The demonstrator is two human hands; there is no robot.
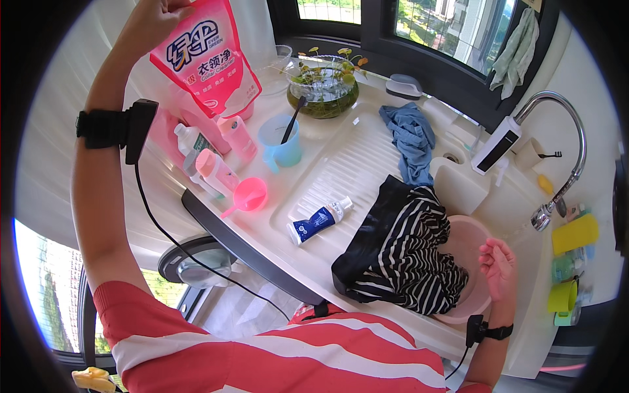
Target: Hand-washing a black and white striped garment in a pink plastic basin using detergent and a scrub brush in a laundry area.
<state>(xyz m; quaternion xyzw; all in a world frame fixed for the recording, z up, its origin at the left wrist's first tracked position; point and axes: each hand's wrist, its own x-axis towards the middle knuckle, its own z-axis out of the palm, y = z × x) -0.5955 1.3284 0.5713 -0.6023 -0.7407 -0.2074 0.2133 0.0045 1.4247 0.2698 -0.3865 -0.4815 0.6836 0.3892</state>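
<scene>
My left hand [169, 12], at the top edge of the view, grips the upper part of a pink collar-cleaner refill pouch [206, 61]. The pouch hangs at a tilt above several bottles. Over the pale pink basin [474, 294] in the sink, my right hand [497, 267] has its fingers loosely curled, and nothing shows in it. A black-and-white striped garment [417, 250] with a wide black band [366, 240] lies partly on the ribbed washboard and partly in the basin. To its left rests a blue-and-white tube [319, 221].
A pink scoop [250, 194], pink-capped bottles [216, 172] and a blue measuring cup [280, 140] with a dark-handled brush stand at left. Behind are a glass plant bowl [323, 93] and a bunched blue cloth [410, 137]. A curved faucet [582, 132] overhangs the sink at right.
</scene>
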